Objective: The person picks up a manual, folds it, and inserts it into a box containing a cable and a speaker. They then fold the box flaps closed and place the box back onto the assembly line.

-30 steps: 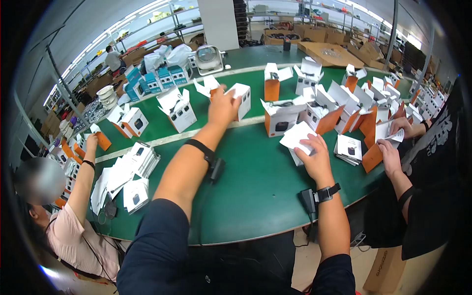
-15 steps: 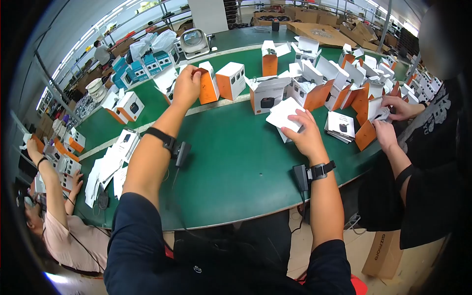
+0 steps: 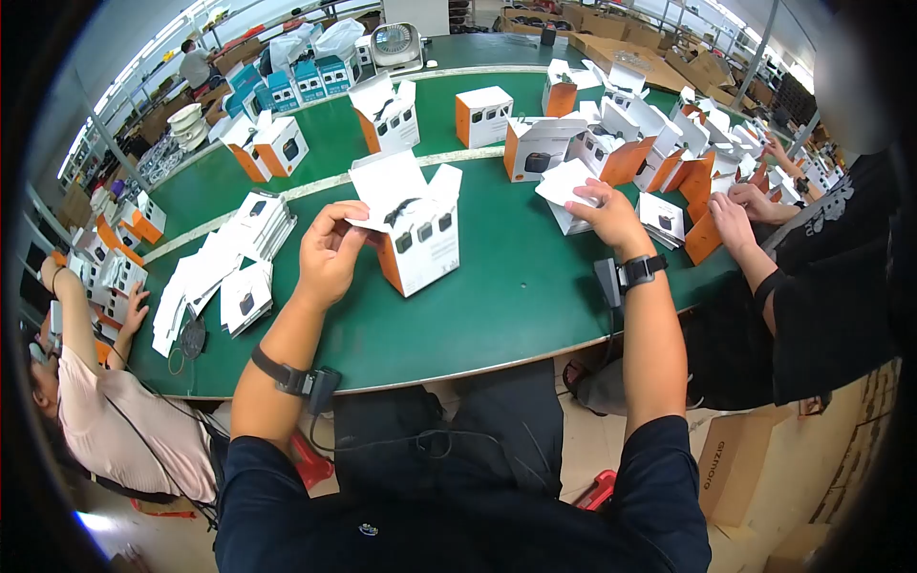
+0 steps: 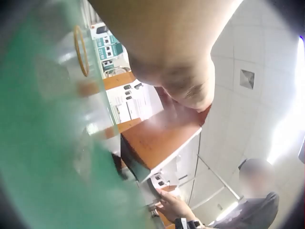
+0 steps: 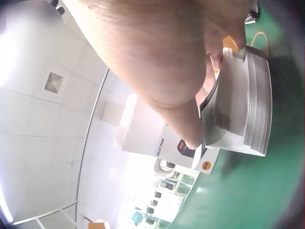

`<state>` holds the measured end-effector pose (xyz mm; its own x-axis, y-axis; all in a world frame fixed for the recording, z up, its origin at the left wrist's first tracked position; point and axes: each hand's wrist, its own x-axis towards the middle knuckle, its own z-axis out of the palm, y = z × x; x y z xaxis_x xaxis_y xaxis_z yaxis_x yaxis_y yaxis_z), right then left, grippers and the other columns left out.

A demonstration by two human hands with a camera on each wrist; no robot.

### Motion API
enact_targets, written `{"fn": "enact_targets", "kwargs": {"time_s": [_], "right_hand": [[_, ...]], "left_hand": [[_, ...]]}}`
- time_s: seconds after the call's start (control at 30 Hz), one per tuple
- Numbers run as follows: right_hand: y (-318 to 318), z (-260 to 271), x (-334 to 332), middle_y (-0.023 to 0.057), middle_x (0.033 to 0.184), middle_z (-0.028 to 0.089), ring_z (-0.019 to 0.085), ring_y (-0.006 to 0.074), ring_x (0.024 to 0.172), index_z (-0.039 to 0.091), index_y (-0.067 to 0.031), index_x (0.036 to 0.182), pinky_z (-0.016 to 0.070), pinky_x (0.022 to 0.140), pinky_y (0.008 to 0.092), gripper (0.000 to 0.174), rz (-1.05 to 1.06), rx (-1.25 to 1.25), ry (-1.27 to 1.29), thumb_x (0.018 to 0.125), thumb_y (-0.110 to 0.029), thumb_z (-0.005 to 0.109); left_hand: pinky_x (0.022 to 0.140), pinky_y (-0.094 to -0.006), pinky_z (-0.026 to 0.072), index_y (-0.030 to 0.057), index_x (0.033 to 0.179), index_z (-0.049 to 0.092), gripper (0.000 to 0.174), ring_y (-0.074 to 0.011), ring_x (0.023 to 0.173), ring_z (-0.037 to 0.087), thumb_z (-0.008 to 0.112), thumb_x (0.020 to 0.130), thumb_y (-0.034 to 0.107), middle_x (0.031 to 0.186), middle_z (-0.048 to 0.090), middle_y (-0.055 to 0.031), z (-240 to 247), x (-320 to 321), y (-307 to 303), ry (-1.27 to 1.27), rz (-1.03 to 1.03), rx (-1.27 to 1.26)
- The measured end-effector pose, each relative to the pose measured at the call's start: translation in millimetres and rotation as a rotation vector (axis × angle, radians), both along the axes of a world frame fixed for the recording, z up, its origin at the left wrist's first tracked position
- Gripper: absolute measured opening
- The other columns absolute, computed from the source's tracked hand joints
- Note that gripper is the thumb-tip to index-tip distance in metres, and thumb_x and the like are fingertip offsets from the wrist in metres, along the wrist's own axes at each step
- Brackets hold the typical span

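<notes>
In the head view my left hand point(image 3: 330, 253) pinches a side flap of an open white and orange box point(image 3: 427, 250). The box stands slightly tilted on the near part of the table, flaps up, with a dark cable showing at its mouth. Its orange side panel point(image 4: 162, 138) lies beside my fingers in the left wrist view. My right hand point(image 3: 611, 215) holds the top of a stack of white booklets point(image 3: 565, 183), thumb on one side and fingers on the other. The right wrist view shows the layered edges of that stack point(image 5: 257, 105) close under the hand.
Open boxes point(image 3: 387, 115) and a closed box point(image 3: 483, 116) stand farther back. Loose booklets point(image 3: 250, 296) lie at the left, another booklet pile point(image 3: 661, 218) at the right. Crowded boxes fill the right side, where another person's hands point(image 3: 740, 215) work. A small fan point(image 3: 396, 46) stands behind.
My left hand has brought the white and orange box from the back of the table toward me, turning its printed face forward. My right hand has stayed at the booklet stack.
</notes>
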<state>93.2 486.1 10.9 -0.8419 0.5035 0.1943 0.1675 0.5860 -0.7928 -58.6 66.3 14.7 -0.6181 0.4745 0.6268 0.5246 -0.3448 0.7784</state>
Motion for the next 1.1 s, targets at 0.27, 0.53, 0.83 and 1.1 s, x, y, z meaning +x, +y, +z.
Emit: {"fn": "enact_targets", "kwargs": {"time_s": [0.27, 0.53, 0.83, 1.1], "right_hand": [[-2.6, 41.9, -4.8, 0.0178, 0.126, 0.07, 0.064, 0.0268, 0.116, 0.071, 0.0002, 0.124, 0.0471, 0.1, 0.0345, 0.058, 0.046, 0.125, -0.329, 0.081, -0.035, 0.086], [-12.1, 67.4, -5.1, 0.0221, 0.12, 0.07, 0.065, 0.0336, 0.114, 0.072, -0.0033, 0.123, 0.0502, 0.097, 0.0385, 0.067, 0.064, 0.385, -0.532, 0.076, -0.048, 0.088], [-22.1, 86.5, -10.4, 0.0173, 0.114, 0.073, 0.068, 0.0276, 0.108, 0.075, -0.0056, 0.117, 0.0516, 0.094, 0.0373, 0.062, 0.077, 0.361, -0.653, 0.076, -0.05, 0.088], [-19.9, 89.6, -11.5, 0.0087, 0.095, 0.074, 0.066, 0.0175, 0.089, 0.079, -0.0082, 0.103, 0.0513, 0.085, 0.0335, 0.027, 0.096, 0.348, -0.634, 0.085, -0.029, 0.079]], "left_hand": [[0.099, -0.0293, 0.043, 0.0056, 0.108, 0.059, 0.017, -0.0151, 0.109, 0.056, 0.065, 0.093, 0.0, 0.115, 0.058, -0.0076, -3.8, 3.2, -15.1, -0.066, -0.296, -0.033], [0.099, -0.029, 0.0431, 0.0058, 0.102, 0.057, 0.021, -0.015, 0.108, 0.055, 0.057, 0.086, -0.007, 0.113, 0.058, -0.0076, -3.4, -5.5, -23.3, -0.064, -0.365, -0.025], [0.098, -0.0289, 0.0444, 0.0058, 0.099, 0.057, 0.019, -0.0144, 0.106, 0.055, 0.058, 0.086, -0.007, 0.113, 0.058, -0.0069, -0.3, -8.8, -26.3, -0.12, -0.415, -0.038], [0.097, -0.029, 0.0456, 0.0064, 0.099, 0.058, 0.015, -0.013, 0.106, 0.056, 0.057, 0.09, -0.005, 0.112, 0.058, -0.005, -2.9, -12.2, -26.6, -0.102, -0.434, -0.046]]}}
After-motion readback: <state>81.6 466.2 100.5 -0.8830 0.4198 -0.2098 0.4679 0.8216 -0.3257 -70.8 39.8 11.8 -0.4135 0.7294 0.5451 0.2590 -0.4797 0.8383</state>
